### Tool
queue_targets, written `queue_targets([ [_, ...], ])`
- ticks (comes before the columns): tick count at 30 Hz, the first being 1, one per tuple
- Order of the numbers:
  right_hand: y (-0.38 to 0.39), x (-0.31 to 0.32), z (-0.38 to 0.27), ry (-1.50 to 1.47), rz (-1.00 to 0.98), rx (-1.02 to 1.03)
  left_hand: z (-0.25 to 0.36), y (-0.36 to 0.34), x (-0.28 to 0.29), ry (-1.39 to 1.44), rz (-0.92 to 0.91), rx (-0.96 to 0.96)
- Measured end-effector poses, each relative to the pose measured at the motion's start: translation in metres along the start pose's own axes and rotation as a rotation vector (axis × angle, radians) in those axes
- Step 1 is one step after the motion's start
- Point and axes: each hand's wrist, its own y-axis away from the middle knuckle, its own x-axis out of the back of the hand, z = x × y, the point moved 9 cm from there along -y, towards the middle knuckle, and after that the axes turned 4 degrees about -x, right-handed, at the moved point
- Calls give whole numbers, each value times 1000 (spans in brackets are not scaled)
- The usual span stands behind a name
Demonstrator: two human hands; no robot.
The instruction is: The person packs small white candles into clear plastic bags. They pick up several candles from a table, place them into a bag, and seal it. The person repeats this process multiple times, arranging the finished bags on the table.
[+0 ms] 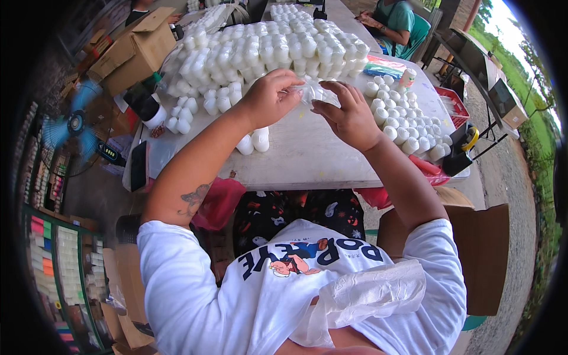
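Observation:
Both my hands are raised over the table [296, 165]. My left hand [273, 97] pinches one side of a clear plastic bag [312, 89], and my right hand [349, 115] grips its other side. A few white cylindrical pieces, like small candles [260, 139], stand below my left wrist. More small groups of them [180, 112] lie to the left, and rows of loose ones [402, 118] stand to the right of my right hand. Behind the bag is a large pile of bagged white cylinders [266, 47].
At the left are a fan [75, 121], cardboard boxes [127, 53] and a phone [139, 165]. At the right are a tape dispenser [461, 151], a red crate [449, 106] and a side bench [497, 89]. A person in green [393, 29] sits across the table; another is partly visible [136, 12].

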Motion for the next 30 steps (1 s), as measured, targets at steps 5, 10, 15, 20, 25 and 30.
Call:
queue_targets([
  [5,23,-27,-7,-67,-371,-99,-7,46,-27,-296,113,65],
  [10,19,-54,21,-612,-298,-491,-39,105,-86,-259,-4,172],
  [15,-10,-128,-45,-302,-697,-464,-71,125,-114,-195,-47,355],
  [20,-8,-157,-105,116,-835,-275,-60,113,-134,-302,-284,150],
  [25,1,-163,-109,253,-681,-204,-47,115,-116,-360,-193,131],
  [30,5,-169,-114,28,-741,-212,-53,115,-121,-334,-248,258],
])
